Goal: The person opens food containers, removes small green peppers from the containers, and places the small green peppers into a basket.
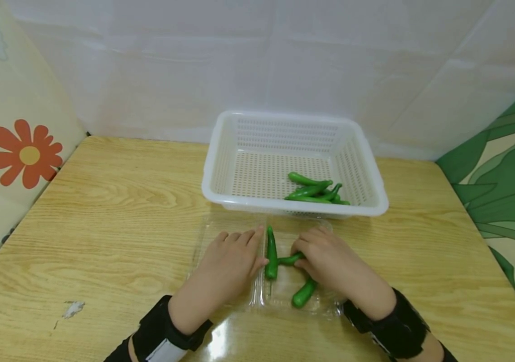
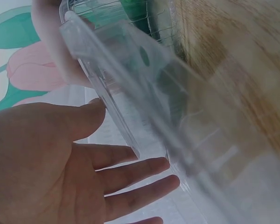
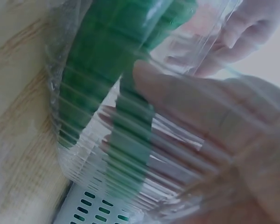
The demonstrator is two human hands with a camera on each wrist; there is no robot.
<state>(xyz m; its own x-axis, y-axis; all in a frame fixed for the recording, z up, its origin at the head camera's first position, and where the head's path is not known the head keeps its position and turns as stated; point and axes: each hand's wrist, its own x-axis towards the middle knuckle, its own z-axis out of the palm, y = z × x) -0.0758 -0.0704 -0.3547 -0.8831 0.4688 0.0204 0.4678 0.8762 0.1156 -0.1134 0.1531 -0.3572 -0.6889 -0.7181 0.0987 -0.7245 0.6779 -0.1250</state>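
Note:
An opened clear plastic clamshell box (image 1: 209, 231) lies in front of a white basket. My left hand (image 1: 227, 261) rests over its left half, thumb near the middle hinge. In the left wrist view, this hand's fingers (image 2: 130, 175) are extended along the clear plastic edge (image 2: 116, 116). Inside the right half, my right hand (image 1: 327, 259) pinches a green chili pepper (image 1: 291, 260), its thumb on the pepper (image 3: 128, 154) in the right wrist view. Another green pepper (image 1: 271, 256) lies upright along the hinge, and one more (image 1: 304, 293) sits slanted near the front.
Behind the box stands the white perforated basket (image 1: 294, 205), with several green peppers (image 1: 311, 189) at its right front. The wooden table (image 1: 126, 216) bears a worn patch (image 1: 74, 309) at left. A white cloth (image 1: 248, 65) hangs at the back.

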